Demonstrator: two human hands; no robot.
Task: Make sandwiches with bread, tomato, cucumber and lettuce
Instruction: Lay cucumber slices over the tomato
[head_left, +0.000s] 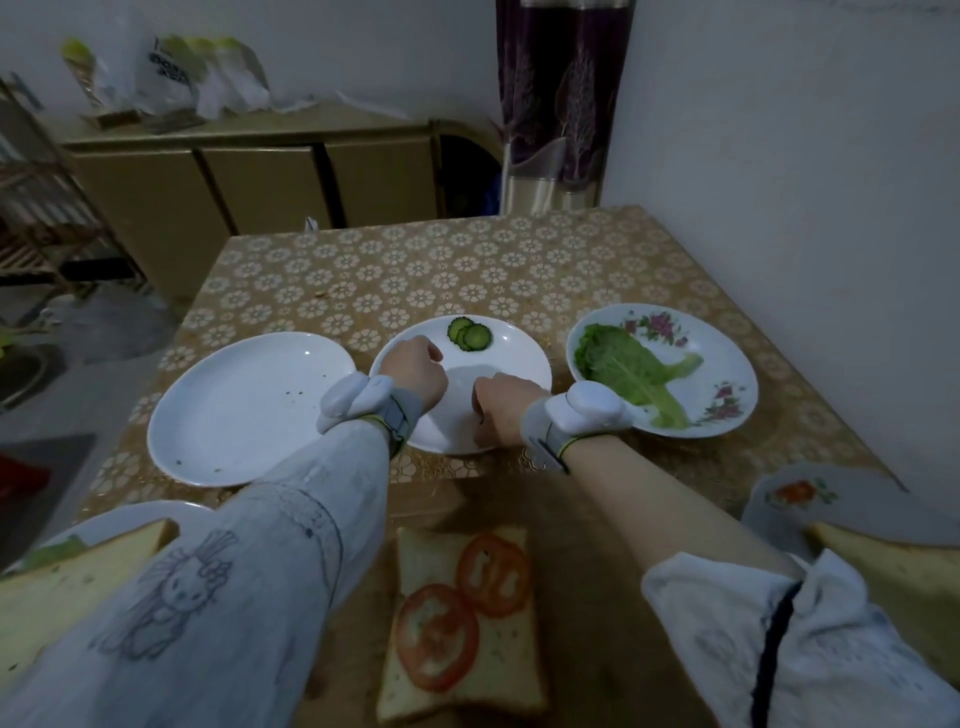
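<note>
Both hands curled over middle plate (524, 358) | left hand (413, 371) | right hand (506, 408) | contents hidden

A slice of bread (462, 670) lies flat nearest the viewer, with two round tomato slices (465, 608) side by side on top. Beyond the bread, a few overlapping cucumber slices (469, 334) sit at the far edge of a white plate (524, 358). Right of that plate, a lettuce leaf (631, 371) lies flat on a flowered plate (727, 364).

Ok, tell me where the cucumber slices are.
In the head view, the cucumber slices lie at the far edge of the middle white plate, just beyond the left hand, left of the lettuce plate.
</note>
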